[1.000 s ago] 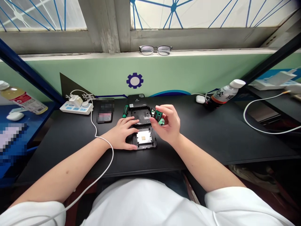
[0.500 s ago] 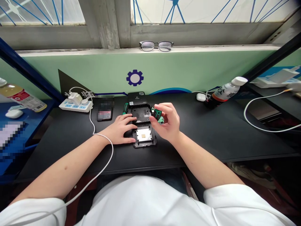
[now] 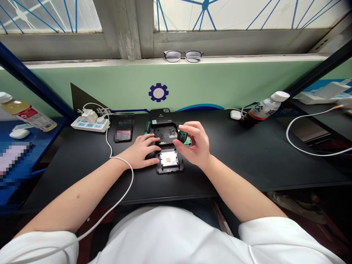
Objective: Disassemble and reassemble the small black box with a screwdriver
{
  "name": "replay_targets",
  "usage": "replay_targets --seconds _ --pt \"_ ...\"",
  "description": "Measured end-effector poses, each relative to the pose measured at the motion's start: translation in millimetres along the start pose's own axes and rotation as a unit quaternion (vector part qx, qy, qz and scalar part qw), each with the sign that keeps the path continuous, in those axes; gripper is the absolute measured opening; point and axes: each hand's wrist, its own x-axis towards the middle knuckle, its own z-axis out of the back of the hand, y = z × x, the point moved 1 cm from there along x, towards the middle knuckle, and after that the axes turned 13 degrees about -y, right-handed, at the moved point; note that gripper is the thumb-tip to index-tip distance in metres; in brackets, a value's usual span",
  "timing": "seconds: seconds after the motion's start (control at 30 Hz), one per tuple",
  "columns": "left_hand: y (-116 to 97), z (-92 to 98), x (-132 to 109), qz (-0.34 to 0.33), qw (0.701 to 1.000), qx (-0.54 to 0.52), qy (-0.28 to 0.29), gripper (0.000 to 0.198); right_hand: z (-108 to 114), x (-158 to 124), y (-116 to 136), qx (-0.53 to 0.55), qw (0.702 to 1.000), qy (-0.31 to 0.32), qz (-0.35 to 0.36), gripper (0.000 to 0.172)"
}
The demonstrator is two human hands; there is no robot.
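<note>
Between the thumb and fingers of my right hand [image 3: 196,143] is a green-and-black screwdriver [image 3: 182,136], its shaft slanting down toward a black casing panel [image 3: 170,170]. A silvery metal plate [image 3: 168,158] with a small tan square lies on that panel. My left hand [image 3: 141,151] is spread, fingertips at the left edges of the panel and of an open black casing [image 3: 165,134] just beyond it. Part of a green circuit board [image 3: 188,140] shows behind my right hand. Another green-handled screwdriver [image 3: 147,127] lies left of the casing.
Behind the casing sits a black box [image 3: 161,116]. A phone [image 3: 123,134] and a white power strip [image 3: 90,125] lie to the left; a white cable [image 3: 132,179] crosses my left forearm. A dark-drink bottle [image 3: 264,109] leans at right. Glasses [image 3: 183,56] rest on the sill.
The screwdriver handle in my right hand has turned and shifted slightly left. My left hand stays spread beside the panel. The whole view has shifted down a little.
</note>
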Motion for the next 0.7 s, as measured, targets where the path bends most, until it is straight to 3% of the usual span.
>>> replay_targets --seconds 0.33,0.47,0.7 --pt "2.5 -3.2 0.0 0.044 0.998 -0.025 -0.04 0.033 3.9 6.8 0.2 0.137 0.985 0.049 -0.092 0.029" --pt "4.6 -2.7 -0.5 0.045 0.996 -0.033 -0.065 0.035 5.4 6.3 1.2 0.185 0.97 0.069 -0.144 0.033" --pt "5.3 -5.7 0.5 0.05 0.996 0.014 -0.077 0.035 7.2 9.0 0.8 0.147 0.974 0.051 -0.167 0.023"
